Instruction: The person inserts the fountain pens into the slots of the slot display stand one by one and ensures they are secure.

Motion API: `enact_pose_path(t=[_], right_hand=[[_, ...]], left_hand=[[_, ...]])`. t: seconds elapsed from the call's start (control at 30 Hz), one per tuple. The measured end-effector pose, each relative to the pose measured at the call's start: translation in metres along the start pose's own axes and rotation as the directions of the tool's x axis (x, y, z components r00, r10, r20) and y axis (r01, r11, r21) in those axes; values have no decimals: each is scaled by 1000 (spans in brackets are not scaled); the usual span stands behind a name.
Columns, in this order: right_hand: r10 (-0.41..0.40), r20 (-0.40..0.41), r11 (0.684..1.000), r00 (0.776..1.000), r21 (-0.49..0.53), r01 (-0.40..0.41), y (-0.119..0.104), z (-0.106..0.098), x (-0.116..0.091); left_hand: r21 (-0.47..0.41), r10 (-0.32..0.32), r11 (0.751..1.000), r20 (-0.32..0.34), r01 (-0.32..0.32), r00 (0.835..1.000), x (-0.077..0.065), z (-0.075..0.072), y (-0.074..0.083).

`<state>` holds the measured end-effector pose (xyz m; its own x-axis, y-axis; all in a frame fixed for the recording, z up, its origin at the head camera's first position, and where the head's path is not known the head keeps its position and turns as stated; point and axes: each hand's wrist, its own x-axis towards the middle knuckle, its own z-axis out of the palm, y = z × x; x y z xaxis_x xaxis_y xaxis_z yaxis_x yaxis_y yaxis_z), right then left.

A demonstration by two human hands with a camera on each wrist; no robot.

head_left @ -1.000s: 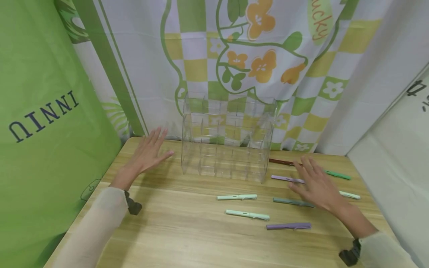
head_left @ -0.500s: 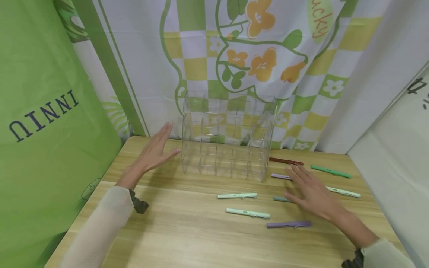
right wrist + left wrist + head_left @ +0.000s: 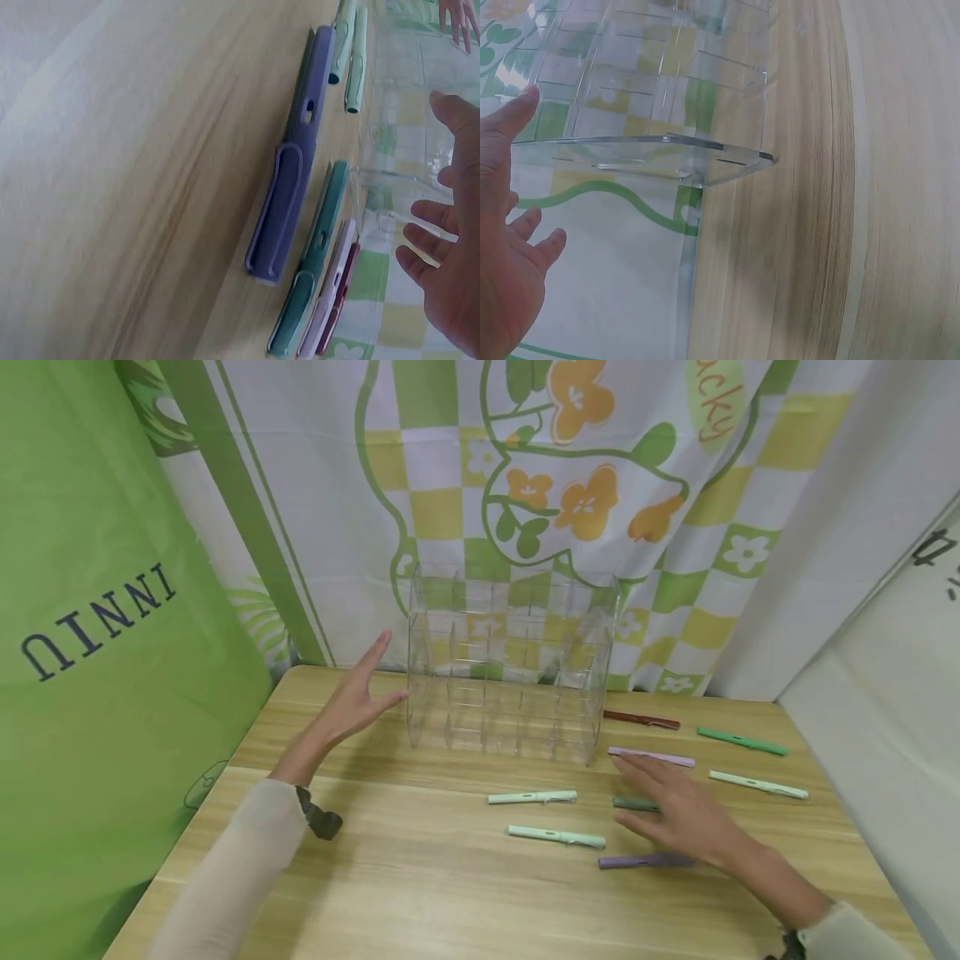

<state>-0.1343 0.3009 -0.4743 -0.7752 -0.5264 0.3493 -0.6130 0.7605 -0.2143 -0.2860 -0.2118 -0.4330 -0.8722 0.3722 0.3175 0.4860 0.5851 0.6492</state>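
A clear plastic organizer [image 3: 517, 718] with several compartments stands upright at the table's back. Beside its left wall is my left hand [image 3: 343, 710], fingers extended and thumb tip close to the edge; whether they touch I cannot tell. My right hand [image 3: 675, 810] hovers over the pens with its fingers spread, holding nothing. Beneath it lie a teal pen [image 3: 319, 247], partly hidden in the head view, and a purple pen [image 3: 626, 862]. A lilac pen [image 3: 660, 757] lies just beyond the fingertips. Left of this hand are two mint pens, one upper [image 3: 532, 797] and one lower [image 3: 555, 837].
A dark red pen [image 3: 645, 720], a green pen [image 3: 742, 742] and a pale green pen [image 3: 757, 785] lie at the right back of the wooden table [image 3: 420, 877]. A patterned curtain [image 3: 435, 510] hangs behind, with green cloth [image 3: 97, 710] at left.
My left hand has moved right, toward the organizer's left side. My right hand has shifted left and nearer to me, uncovering the dark red, green and pale green pens. The pens have stayed put.
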Motion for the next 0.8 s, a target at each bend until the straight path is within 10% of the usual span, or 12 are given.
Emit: enact_pose_path(t=[0.8], right_hand=[[-147,-25,964,989,222,149,-31,40,3]], left_hand=[[-230,100,966,-78,-116,992,11,18,2]])
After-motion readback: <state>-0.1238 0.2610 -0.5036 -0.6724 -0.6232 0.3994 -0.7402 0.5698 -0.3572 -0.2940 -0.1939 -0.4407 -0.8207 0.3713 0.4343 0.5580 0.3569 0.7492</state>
